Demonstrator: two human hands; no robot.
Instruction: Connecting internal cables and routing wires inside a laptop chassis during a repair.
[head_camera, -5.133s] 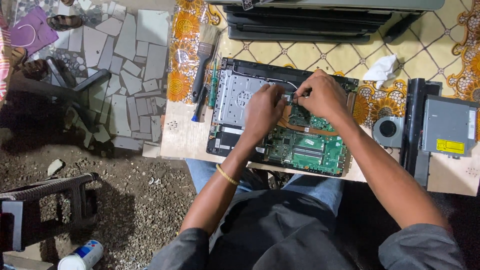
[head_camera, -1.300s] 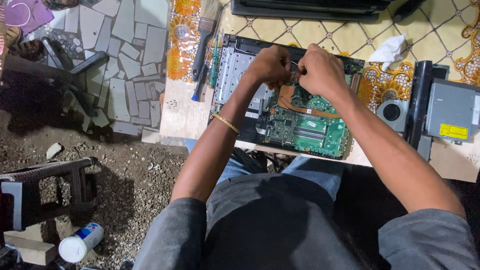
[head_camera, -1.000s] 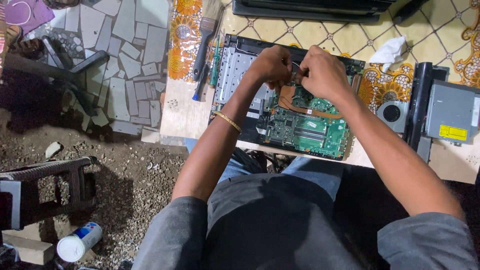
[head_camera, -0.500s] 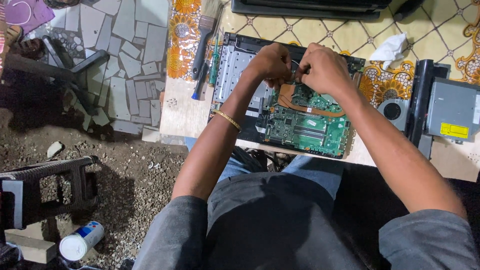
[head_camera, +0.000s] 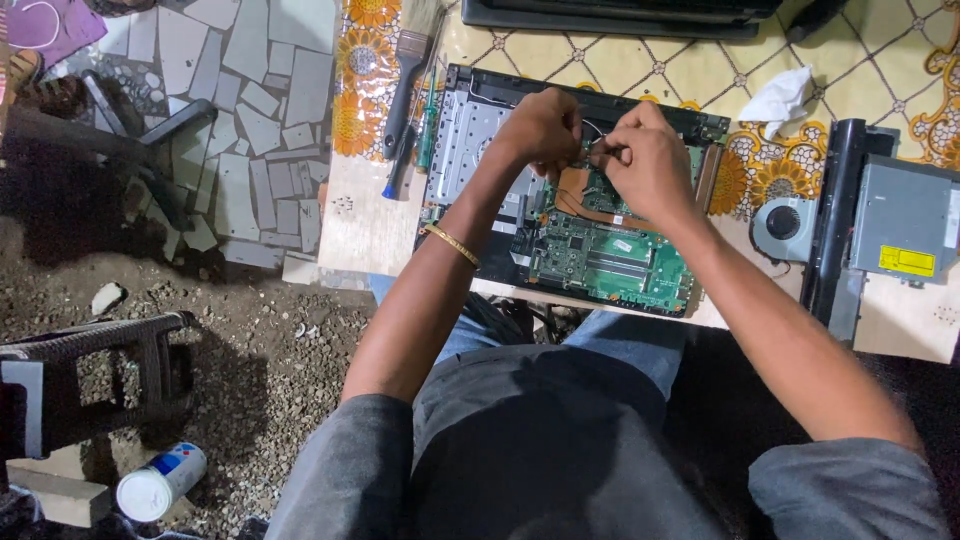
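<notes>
An opened laptop base (head_camera: 468, 135) lies on the table with its green circuit board (head_camera: 610, 262) and a copper heat pipe (head_camera: 572, 190) bare. My left hand (head_camera: 545, 125) and my right hand (head_camera: 650, 165) meet over the board's upper edge. Their fingertips are pinched together on a thin cable (head_camera: 592, 148), which they mostly hide. A gold bangle sits on my left wrist.
A paint brush (head_camera: 405, 80) and a green screwdriver (head_camera: 428, 120) lie left of the laptop. To its right are a fan (head_camera: 785, 225), a black bar (head_camera: 835, 230), a grey drive (head_camera: 905, 225) and a white tissue (head_camera: 780, 95). A spray can (head_camera: 160, 482) lies on the gravel.
Since five seconds ago both hands have moved from the middle of the board up to its top edge. Over the last second they have hardly shifted.
</notes>
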